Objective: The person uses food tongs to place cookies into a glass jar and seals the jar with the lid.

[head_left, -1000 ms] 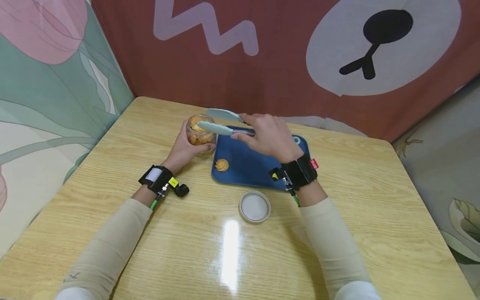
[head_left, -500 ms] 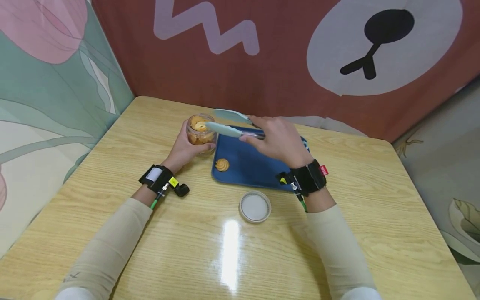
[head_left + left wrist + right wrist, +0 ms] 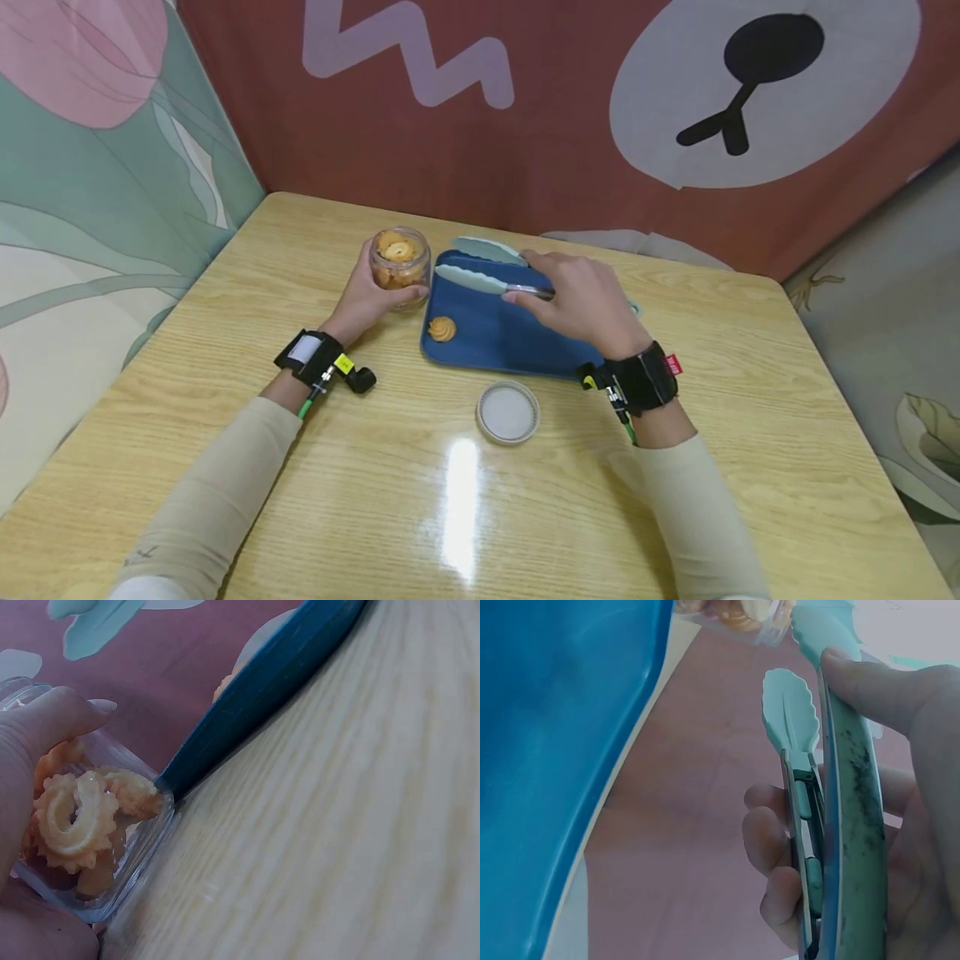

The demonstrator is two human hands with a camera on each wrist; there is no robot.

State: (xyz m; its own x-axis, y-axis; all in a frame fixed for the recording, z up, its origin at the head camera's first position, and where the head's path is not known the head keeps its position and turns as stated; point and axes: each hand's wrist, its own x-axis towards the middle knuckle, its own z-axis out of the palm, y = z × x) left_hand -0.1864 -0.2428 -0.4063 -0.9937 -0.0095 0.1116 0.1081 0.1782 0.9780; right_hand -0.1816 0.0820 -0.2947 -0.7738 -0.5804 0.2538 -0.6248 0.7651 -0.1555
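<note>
My left hand (image 3: 367, 293) grips a clear jar (image 3: 412, 276) of golden piped cookies (image 3: 397, 250), standing on the table just left of the tray. In the left wrist view the thumb lies over the jar's wall, and a ring-shaped cookie (image 3: 75, 821) shows through it. My right hand (image 3: 581, 300) holds tongs (image 3: 480, 278) with pale mint tips above the blue tray (image 3: 510, 333). The tong tips are spread apart with nothing between them. Fingers curl round the metal arms in the right wrist view. One swirled cookie (image 3: 442, 329) lies at the tray's near left corner.
A round white lid (image 3: 508, 412) lies on the wooden table (image 3: 360, 483), just in front of the tray. A red-brown patterned backdrop (image 3: 525, 167) rises behind the table's far edge, with printed cloth at both sides.
My right hand has drawn the tongs rightward and slightly nearer, from over the jar's mouth to above the tray. The left hand and the jar stay in place.
</note>
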